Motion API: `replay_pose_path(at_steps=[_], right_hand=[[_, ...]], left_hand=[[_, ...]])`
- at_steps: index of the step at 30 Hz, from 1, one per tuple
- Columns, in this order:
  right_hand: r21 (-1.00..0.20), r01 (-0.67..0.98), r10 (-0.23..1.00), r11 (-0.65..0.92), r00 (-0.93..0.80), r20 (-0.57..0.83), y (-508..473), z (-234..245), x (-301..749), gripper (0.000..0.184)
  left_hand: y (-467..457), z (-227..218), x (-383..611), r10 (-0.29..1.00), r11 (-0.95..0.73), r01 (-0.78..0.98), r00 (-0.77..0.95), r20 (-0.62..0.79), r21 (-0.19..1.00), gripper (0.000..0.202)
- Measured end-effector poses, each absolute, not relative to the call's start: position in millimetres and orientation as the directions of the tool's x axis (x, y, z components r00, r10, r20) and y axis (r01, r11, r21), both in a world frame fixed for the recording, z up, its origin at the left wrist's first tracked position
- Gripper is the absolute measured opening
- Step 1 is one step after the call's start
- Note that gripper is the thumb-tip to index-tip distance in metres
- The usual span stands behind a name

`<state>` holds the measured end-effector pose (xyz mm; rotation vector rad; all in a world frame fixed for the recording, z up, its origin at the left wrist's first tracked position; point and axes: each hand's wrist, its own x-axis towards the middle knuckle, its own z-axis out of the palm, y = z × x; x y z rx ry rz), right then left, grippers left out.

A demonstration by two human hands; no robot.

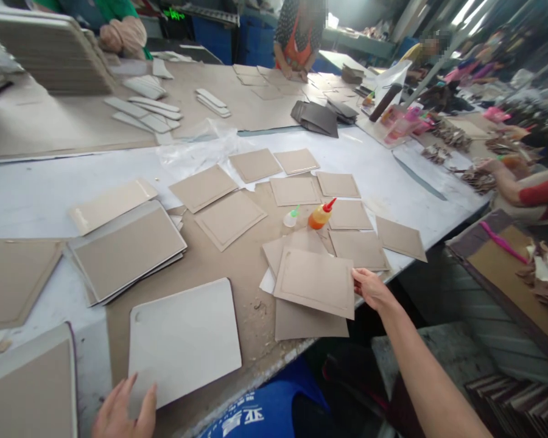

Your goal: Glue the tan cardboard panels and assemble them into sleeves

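On the table (27, 194) lies a white board (187, 340); right of it, the right hand (369, 287) pinches a card (317, 283) by one edge; at the board's near-left corner, the left hand (123, 413) spreads its fingers.

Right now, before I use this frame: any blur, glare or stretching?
Head view, centre: the tan panel in the right hand and the red-capped bottle look fairly crisp; head view, right edge: a co-worker's red sleeve looks soft and stretched; head view, top right: bright overhead strips glare.
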<state>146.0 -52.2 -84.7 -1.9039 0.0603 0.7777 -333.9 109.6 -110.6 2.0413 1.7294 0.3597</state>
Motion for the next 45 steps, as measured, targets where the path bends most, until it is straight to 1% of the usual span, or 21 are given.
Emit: replay_pose_path(at_steps=[2, 4, 6, 8, 10, 13, 17, 22, 24, 25, 26, 28, 30, 31, 32, 33, 34, 36, 38, 41, 45], right_hand=[[-0.83, -0.373, 0.337, -0.415, 0.785, -0.521, -49.1, -63.2, 139.3, 0.023], [-0.858, -0.376, 0.371, -0.35, 0.785, -0.496, -41.3, -42.2, 126.7, 0.026], [-0.878, -0.394, 0.389, -0.271, 0.79, -0.474, -28.3, -24.0, 108.0, 0.027], [-0.88, -0.425, 0.395, -0.214, 0.786, -0.476, -12.3, -10.3, 84.9, 0.03], [-0.868, -0.458, 0.41, -0.193, 0.766, -0.495, 3.4, -1.8, 60.8, 0.03], [-0.847, -0.498, 0.463, -0.185, 0.716, -0.522, 20.5, 2.2, 29.2, 0.029], [-0.821, -0.539, 0.531, -0.189, 0.647, -0.547, 30.1, -2.1, 0.4, 0.029], [-0.802, -0.56, 0.569, -0.207, 0.598, -0.564, 37.3, 0.7, -21.2, 0.031], [-0.825, -0.531, 0.611, -0.193, 0.593, -0.525, 41.2, 8.6, -27.3, 0.032], [-0.847, -0.5, 0.637, -0.178, 0.597, -0.487, 43.1, 13.0, -30.2, 0.032], [-0.875, -0.455, 0.662, -0.167, 0.606, -0.441, 44.5, 16.6, -33.5, 0.033], [-0.93, -0.315, 0.702, -0.187, 0.62, -0.351, 45.5, 18.7, -41.4, 0.035], [-0.941, -0.138, 0.743, -0.307, 0.583, -0.328, 43.9, 11.0, -52.3, 0.039], [-0.922, -0.057, 0.763, -0.384, 0.542, -0.352, 42.3, 3.6, -59.0, 0.042], [-0.892, 0.006, 0.775, -0.452, 0.498, -0.389, 40.6, -5.5, -66.4, 0.044], [-0.863, 0.041, 0.775, -0.504, 0.463, -0.431, 39.0, -15.3, -74.2, 0.046], [-0.843, 0.045, 0.766, -0.537, 0.444, -0.464, 37.5, -24.9, -82.2, 0.047], [-0.827, -0.009, 0.741, -0.562, 0.438, -0.509, 35.6, -41.3, -97.2, 0.049], [-0.825, -0.079, 0.717, -0.56, 0.453, -0.53, 34.4, -52.2, -108.7, 0.046], [-0.83, -0.116, 0.691, -0.545, 0.498, -0.524, 30.6, -61.8, -116.6, 0.04], [-0.859, -0.023, 0.736, -0.512, 0.504, -0.452, 21.5, -74.9, -111.3, 0.038]], left_hand=[[105.6, -102.1, -322.2, 0.981, -0.125, 0.852, 0.183, -0.064, 0.508, 0.038], [101.3, -91.2, -304.2, 0.973, -0.174, 0.812, 0.228, -0.029, 0.557, 0.035], [98.2, -78.6, -281.0, 0.93, -0.32, 0.701, 0.362, 0.068, 0.637, 0.029], [97.3, -66.1, -257.2, 0.834, -0.516, 0.536, 0.492, 0.25, 0.668, 0.024], [99.2, -55.7, -238.0, 0.707, -0.677, 0.407, 0.59, 0.39, 0.612, 0.027], [107.1, -45.4, -225.6, 0.543, -0.82, 0.296, 0.673, 0.503, 0.49, 0.031], [122.6, -38.8, -234.2, 0.413, -0.904, 0.248, 0.711, 0.569, 0.347, 0.03], [138.2, -30.5, -254.1, 0.323, -0.943, 0.192, 0.722, 0.612, 0.272, 0.028], [141.6, -25.8, -260.4, 0.312, -0.945, 0.164, 0.714, 0.627, 0.284, 0.029], [142.6, -23.5, -262.8, 0.336, -0.935, 0.164, 0.698, 0.632, 0.316, 0.029], [143.1, -21.4, -264.7, 0.385, -0.914, 0.177, 0.665, 0.64, 0.365, 0.029], [142.8, -18.7, -266.5, 0.549, -0.827, 0.231, 0.529, 0.647, 0.513, 0.025], [140.9, -19.1, -265.5, 0.757, -0.648, 0.27, 0.328, 0.565, 0.712, 0.015], [139.5, -20.6, -264.2, 0.854, -0.515, 0.261, 0.23, 0.466, 0.816, 0.008], [137.9, -22.9, -262.6, 0.934, -0.353, 0.222, 0.146, 0.327, 0.909, 0.003], [136.2, -25.9, -260.9, 0.983, -0.173, 0.153, 0.084, 0.162, 0.973, 0.006], [134.4, -29.3, -259.4, 0.999, 0.006, 0.061, 0.046, -0.009, 0.998, 0.011], [130.3, -36.0, -257.6, 0.956, 0.292, -0.134, 0.034, -0.291, 0.947, 0.02], [125.2, -41.3, -258.4, 0.887, 0.457, -0.263, 0.071, -0.456, 0.849, 0.028], [114.5, -47.6, -264.4, 0.82, 0.568, -0.296, 0.122, -0.56, 0.768, 0.033], [99.6, -64.2, -281.3, 0.792, 0.607, -0.131, 0.179, -0.583, 0.784, 0.029]])
